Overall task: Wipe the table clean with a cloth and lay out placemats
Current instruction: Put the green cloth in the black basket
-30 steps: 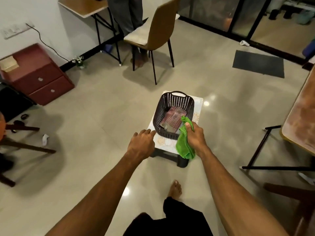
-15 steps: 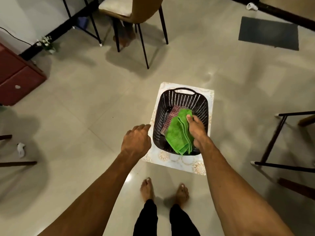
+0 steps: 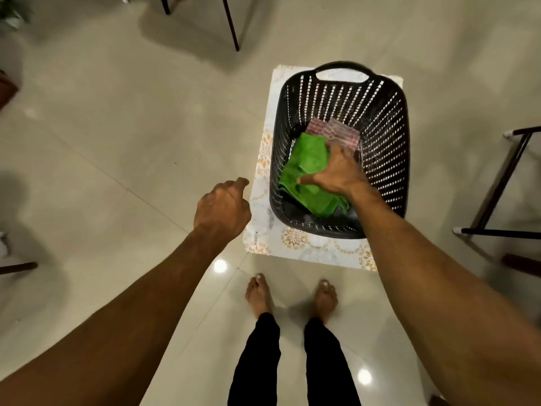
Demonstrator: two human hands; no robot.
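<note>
A black slotted basket (image 3: 389, 142) stands on a low white stool top with a floral pattern (image 3: 316, 250). Inside it lies a crumpled green cloth (image 3: 310, 159), and beyond the cloth sit red-checked placemats (image 3: 336, 131). My right hand (image 3: 336, 174) is down in the basket above the cloth. Its thumb is spread to the left and its blurred fingers reach to the near edge of the placemats. My left hand (image 3: 222, 206) hovers loosely curled beside the stool's left edge and holds nothing.
Black metal table legs (image 3: 497, 186) stand at the right, close to the stool. A chair leg (image 3: 231, 24) is at the top. My bare feet (image 3: 260, 294) are on the glossy tiled floor just in front of the stool.
My right hand carried the green cloth over the basket, lowered it inside and let it go. The hand now reaches toward the placemats. The view has tilted down and moved closer.
</note>
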